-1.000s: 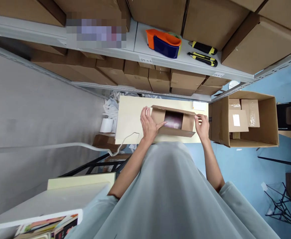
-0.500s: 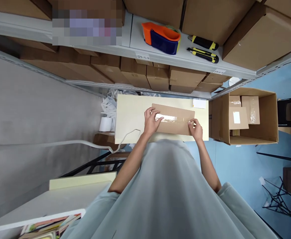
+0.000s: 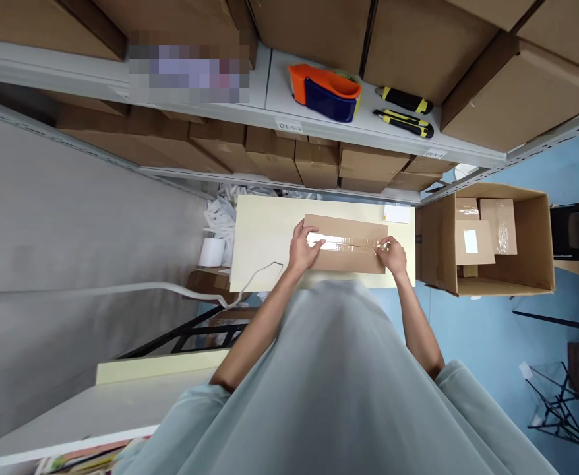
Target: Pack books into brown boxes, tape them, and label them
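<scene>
Pressing on the small cardboard box [image 3: 349, 260], both hands sit at the ends of a clear tape strip [image 3: 343, 243] that runs along its top seam. The left hand [image 3: 303, 245] lies spread with its fingers flat on the strip's left end, grasping nothing. The right hand [image 3: 394, 254] has its fingertips curled at the right end, and I cannot tell whether it pinches the tape or only presses it. A second ago the flaps stood open with something dark showing inside. Half a second ago they were shut under a broad sheen of tape, and now the strip looks narrower and flatter. The box rests mid-way along the pale yellow worktop [image 3: 262, 231], where it was. Beyond it lies a white label [image 3: 397, 212], and to the right stands an open carton [image 3: 534, 244]. On the shelf [image 3: 282, 86] above, a tape dispenser [image 3: 325, 89] sits beside two utility knives [image 3: 404, 109].
</scene>
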{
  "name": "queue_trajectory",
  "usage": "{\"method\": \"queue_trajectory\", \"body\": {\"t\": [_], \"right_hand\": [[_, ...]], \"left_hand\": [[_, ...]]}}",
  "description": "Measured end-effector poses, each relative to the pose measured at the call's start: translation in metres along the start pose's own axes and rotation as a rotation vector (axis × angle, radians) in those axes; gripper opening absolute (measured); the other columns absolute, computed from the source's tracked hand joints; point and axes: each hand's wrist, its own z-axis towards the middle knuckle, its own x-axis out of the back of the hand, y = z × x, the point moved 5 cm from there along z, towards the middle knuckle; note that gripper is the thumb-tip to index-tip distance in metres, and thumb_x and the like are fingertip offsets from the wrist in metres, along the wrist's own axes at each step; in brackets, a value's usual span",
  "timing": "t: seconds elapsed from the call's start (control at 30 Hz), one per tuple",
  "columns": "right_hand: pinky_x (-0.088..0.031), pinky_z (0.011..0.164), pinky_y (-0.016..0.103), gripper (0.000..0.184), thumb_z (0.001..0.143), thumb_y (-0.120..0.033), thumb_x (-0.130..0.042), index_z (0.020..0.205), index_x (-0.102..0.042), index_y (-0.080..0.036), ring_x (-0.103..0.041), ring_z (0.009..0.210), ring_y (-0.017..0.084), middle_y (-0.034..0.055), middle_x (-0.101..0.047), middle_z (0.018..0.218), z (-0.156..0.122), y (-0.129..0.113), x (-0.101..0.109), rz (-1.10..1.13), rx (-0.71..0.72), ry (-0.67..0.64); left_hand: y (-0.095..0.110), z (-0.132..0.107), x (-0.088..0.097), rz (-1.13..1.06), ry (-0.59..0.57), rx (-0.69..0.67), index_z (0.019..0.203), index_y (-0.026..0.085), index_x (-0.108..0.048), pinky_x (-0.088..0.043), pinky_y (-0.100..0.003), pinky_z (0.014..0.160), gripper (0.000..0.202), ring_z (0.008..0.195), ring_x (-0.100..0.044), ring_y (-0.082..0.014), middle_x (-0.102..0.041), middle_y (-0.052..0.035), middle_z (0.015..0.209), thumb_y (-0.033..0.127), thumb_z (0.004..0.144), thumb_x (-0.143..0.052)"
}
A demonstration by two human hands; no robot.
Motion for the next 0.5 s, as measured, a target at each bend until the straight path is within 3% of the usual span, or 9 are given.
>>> {"method": "queue_trajectory", "body": {"t": [0.27,0.4,0.5], "right_hand": [[-0.052,0.084,0.036,0.018,0.097,-0.032,-0.066,0.115,-0.066,-0.029,-0.074,0.101,0.030,0.0061,-0.080,0.107,0.001,-0.004,0.000,-0.106,0.061,-0.016],[-0.051,0.080,0.035,0.022,0.102,-0.032,-0.057,0.123,-0.063,-0.029,-0.076,0.097,0.030,0.0063,-0.080,0.105,-0.010,-0.009,-0.005,-0.197,0.095,-0.020],[-0.050,0.080,0.035,0.022,0.105,-0.031,-0.053,0.124,-0.062,-0.026,-0.077,0.098,0.029,0.0090,-0.080,0.109,-0.012,-0.018,-0.002,-0.273,0.158,-0.071]], "left_hand": [[-0.005,-0.014,-0.006,-0.007,0.047,0.044,0.119,0.023,-0.069,-0.043,-0.044,0.131,0.030,0.161,-0.046,-0.0275,-0.053,-0.0148,0.165,0.017,0.090,-0.067],[-0.007,-0.017,-0.006,-0.014,0.086,0.042,0.117,0.023,-0.070,-0.049,-0.046,0.127,0.030,0.158,-0.051,-0.0298,-0.053,-0.0150,0.166,0.017,0.088,-0.068],[0.002,-0.014,0.003,0.000,0.133,-0.036,0.111,0.023,-0.073,-0.046,-0.051,0.129,0.025,0.158,-0.050,-0.0350,-0.054,-0.0153,0.166,0.017,0.087,-0.068]]}}
